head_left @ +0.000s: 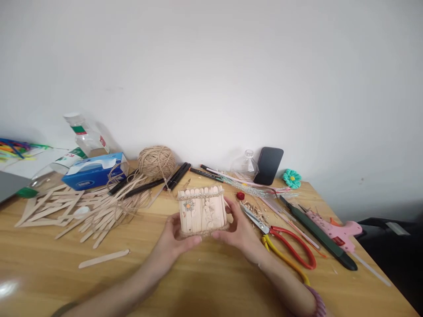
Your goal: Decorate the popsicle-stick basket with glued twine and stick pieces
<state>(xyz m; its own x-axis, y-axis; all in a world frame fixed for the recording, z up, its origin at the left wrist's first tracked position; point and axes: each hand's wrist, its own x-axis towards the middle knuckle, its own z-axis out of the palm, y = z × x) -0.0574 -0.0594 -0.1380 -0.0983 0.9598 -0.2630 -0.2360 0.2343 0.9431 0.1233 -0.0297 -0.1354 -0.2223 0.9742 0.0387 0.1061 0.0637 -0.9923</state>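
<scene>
At far left, showed a clear bottle (88,140), a blue tissue box (95,174) and loose craft sticks (109,215), then a ball of jute twine (157,161). At centre, held a twine-banded craft-stick panel (200,215) roughly upright, clamped between left hand (176,235) at its lower left and right hand (238,229) at its lower right, thumbs (192,241) along the bottom edge. Could not tell lifted from resting. Seemed to call for light, even pressure from both sides, thumbs low and clear of the flower decorations (189,206). Farther right, showed scissors (264,228) near the right hand, then a pink glue gun (343,233).
</scene>
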